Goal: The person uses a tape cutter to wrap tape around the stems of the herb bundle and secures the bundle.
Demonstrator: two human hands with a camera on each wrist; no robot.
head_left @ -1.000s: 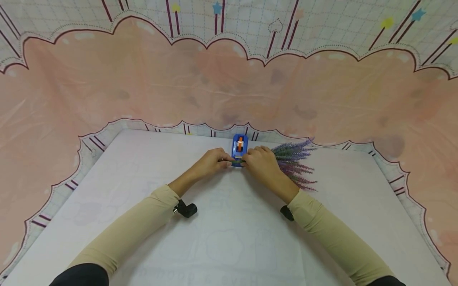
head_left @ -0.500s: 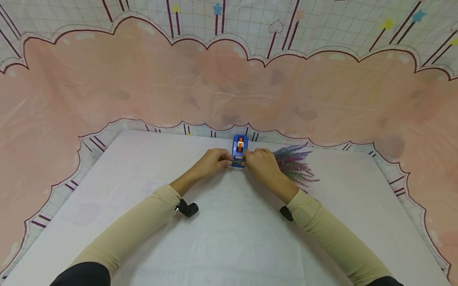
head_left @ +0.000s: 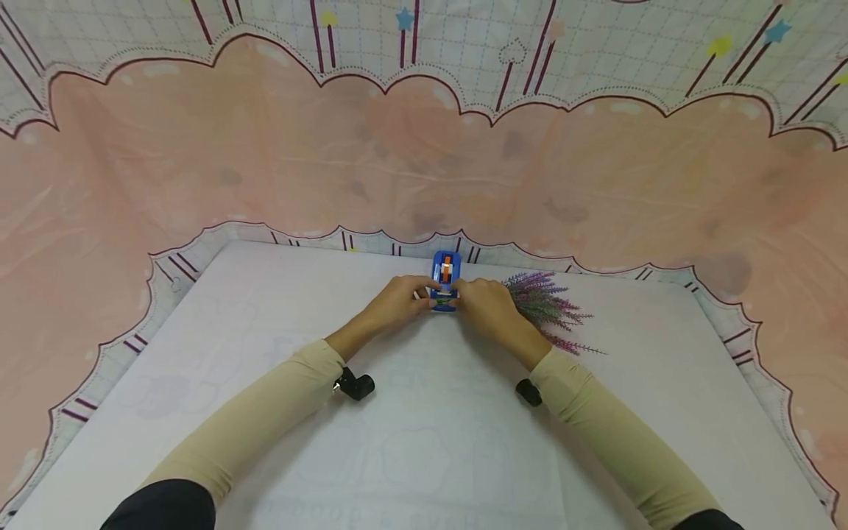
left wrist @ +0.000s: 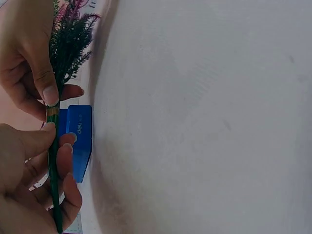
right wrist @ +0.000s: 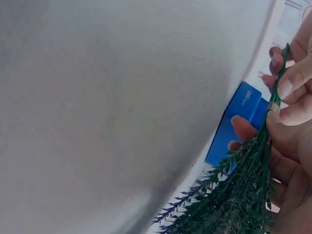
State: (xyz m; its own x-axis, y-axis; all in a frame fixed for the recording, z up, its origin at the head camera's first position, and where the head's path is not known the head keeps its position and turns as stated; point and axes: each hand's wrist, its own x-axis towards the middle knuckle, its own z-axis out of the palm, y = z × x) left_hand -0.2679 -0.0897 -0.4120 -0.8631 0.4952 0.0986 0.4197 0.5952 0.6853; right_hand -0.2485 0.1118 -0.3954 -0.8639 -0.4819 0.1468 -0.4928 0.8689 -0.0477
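A bunch of artificial lavender (head_left: 546, 302) lies across both hands, its purple and pink heads to the right. My right hand (head_left: 490, 308) grips its green stems just below the flowers. Further down, my left hand (head_left: 397, 302) pinches the same stems (left wrist: 53, 170) between thumb and fingers. Between the hands, in the left wrist view, a strip of clear brownish tape (left wrist: 52, 113) wraps the stems. Right behind them stands a blue tape dispenser (head_left: 446, 266) with an orange roll core. The right wrist view shows the dispenser (right wrist: 236, 122) partly hidden by right-hand fingers.
A white tabletop (head_left: 397, 442) spreads under both forearms. Its far edge runs just behind the dispenser. Beyond hangs a peach and white patterned cloth (head_left: 371, 162). Black wrist cameras (head_left: 358, 386) sit at the cuffs.
The flower heads have turned and now fan lower, towards the right forearm. My left hand has shifted slightly right, closer to the right hand. The dispenser stays in place.
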